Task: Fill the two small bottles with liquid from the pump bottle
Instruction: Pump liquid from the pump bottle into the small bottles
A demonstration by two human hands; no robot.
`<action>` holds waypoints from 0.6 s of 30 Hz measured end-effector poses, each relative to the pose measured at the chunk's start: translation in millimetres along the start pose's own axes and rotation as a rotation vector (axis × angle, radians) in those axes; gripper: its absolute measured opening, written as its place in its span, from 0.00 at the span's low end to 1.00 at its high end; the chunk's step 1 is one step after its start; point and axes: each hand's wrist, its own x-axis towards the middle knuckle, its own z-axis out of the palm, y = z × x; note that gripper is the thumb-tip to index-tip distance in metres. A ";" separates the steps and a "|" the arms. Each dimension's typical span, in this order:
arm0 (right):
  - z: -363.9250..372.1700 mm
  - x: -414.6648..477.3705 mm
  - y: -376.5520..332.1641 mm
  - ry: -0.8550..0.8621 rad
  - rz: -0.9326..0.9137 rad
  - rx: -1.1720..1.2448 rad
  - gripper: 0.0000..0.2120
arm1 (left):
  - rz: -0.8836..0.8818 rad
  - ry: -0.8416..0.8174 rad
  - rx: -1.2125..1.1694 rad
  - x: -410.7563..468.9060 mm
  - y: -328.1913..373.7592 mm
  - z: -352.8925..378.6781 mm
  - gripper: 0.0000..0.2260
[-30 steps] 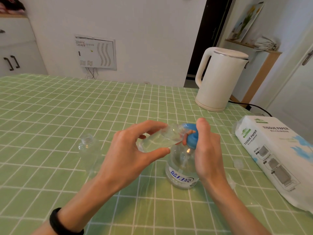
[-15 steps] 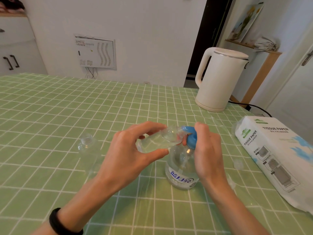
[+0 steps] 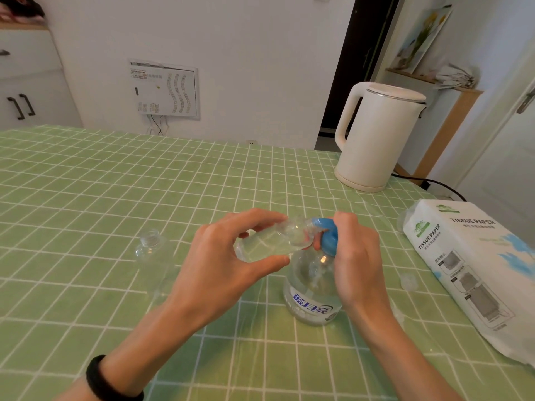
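The left hand pinches a small bottle tipped sideways, its mouth at the spout. The right hand curls over the top of the pump bottle on the green table. A second small bottle stands farther left.

A worktop under a green cloth with a white grid fills the lower view. At its far right stands a white electric kettle, lid closed, handle turned left, with a black cord running off behind it to the right. Nearer, along the right edge, a pack of tissue paper lies flat. On the white wall beyond hangs a vented white panel with loose wires beneath. A white cabinet with dark handles stands far left. Right of a dark doorway, a wooden shelf carries a leaning picture.
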 end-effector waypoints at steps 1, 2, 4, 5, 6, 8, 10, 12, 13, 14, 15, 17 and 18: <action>0.1 -0.4 1.1 0.005 0.002 0.013 0.31 | 0.002 0.001 -0.005 0.0 0.4 -0.1 0.21; 0.3 -0.3 2.7 0.010 0.003 0.021 0.29 | 0.005 0.002 -0.012 0.1 1.0 -0.3 0.21; -0.1 -0.6 6.1 0.007 0.007 0.016 0.31 | 0.017 0.010 -0.021 0.5 1.9 -1.1 0.21; -0.1 -0.4 8.0 0.005 0.011 0.010 0.32 | 0.021 0.014 -0.022 0.7 2.3 -1.3 0.21; 0.0 0.0 9.0 0.008 0.011 0.001 0.32 | 0.022 0.017 -0.021 0.9 2.7 -1.4 0.21; 0.2 0.1 10.0 0.010 0.006 0.003 0.32 | 0.024 0.019 -0.019 0.7 3.2 -1.7 0.22; 0.0 1.1 10.4 0.006 -0.002 0.008 0.30 | 0.026 0.016 -0.018 0.9 3.2 -1.7 0.22; 0.0 2.5 8.5 -0.002 -0.019 0.026 0.29 | 0.029 0.013 -0.008 1.1 1.7 -1.4 0.21; 0.1 3.0 7.8 -0.009 -0.020 0.036 0.29 | 0.025 0.011 0.001 1.0 0.7 -1.1 0.21; 0.2 3.1 6.6 -0.010 -0.015 0.039 0.27 | 0.018 0.009 0.007 0.8 -0.3 -0.9 0.21; 0.1 3.0 5.4 -0.008 -0.006 0.035 0.26 | 0.011 0.007 0.009 0.6 -0.9 -0.7 0.21; -0.4 1.9 4.7 -0.009 0.006 0.024 0.24 | 0.006 0.005 0.006 0.3 -1.2 -0.3 0.21; -0.4 1.3 5.4 -0.007 0.005 0.018 0.25 | 0.009 0.005 0.004 0.2 -1.0 -0.1 0.21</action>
